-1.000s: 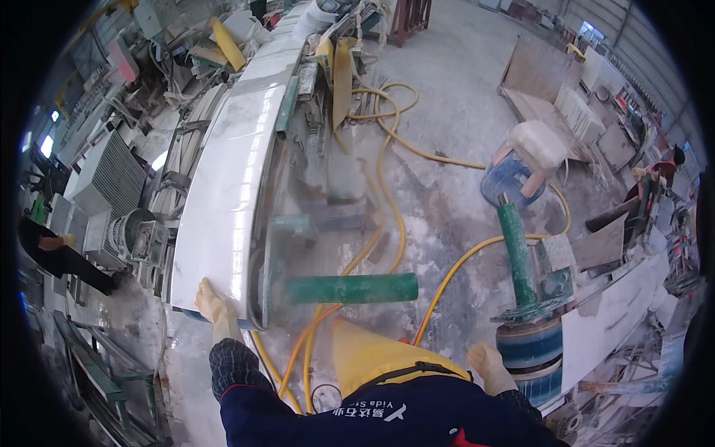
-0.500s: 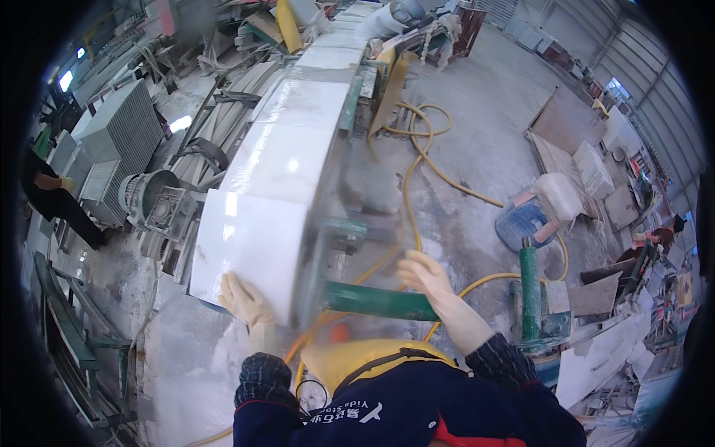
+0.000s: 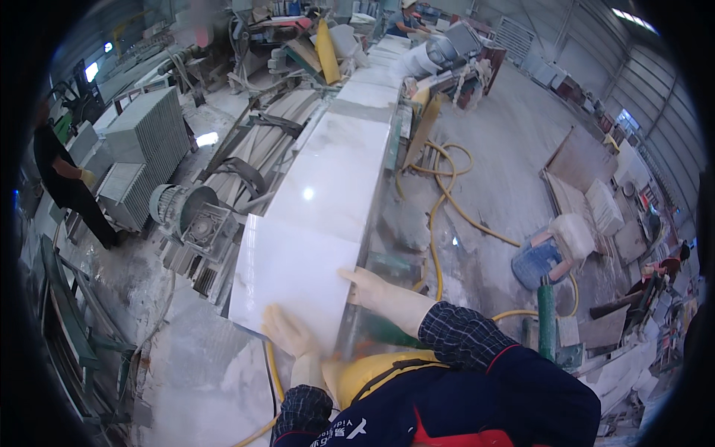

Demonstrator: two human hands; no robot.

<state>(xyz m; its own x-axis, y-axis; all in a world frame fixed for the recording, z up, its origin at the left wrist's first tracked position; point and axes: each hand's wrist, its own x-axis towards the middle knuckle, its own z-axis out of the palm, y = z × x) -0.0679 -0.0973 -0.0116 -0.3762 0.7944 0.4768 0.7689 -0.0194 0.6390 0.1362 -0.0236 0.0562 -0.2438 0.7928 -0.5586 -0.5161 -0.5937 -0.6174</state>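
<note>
A polished white stone slab (image 3: 294,261) lies at the near end of a long line of white slabs (image 3: 328,167) on a conveyor. My left hand (image 3: 289,330), in a pale glove, rests on the slab's near edge with its fingers stretched out over the top face. At the slab's right edge is my right hand (image 3: 372,290), gloved the same way. Its fingers are closed around that edge, partly hidden by the slab. The near slab's far edge meets or overlaps the slab beyond it; I cannot tell which.
A motor (image 3: 195,216) sits left of the conveyor. Yellow hose (image 3: 438,246) loops over the floor on the right, near a blue barrel (image 3: 535,264) and a green post (image 3: 547,320). At left a person (image 3: 63,175) stands by stacked slabs (image 3: 149,130); another person (image 3: 404,24) is at the far end.
My right hand has come left from the air beside the conveyor onto the slab's right edge. My left hand stays on the near edge. The whole view has shifted, showing more of the far end.
</note>
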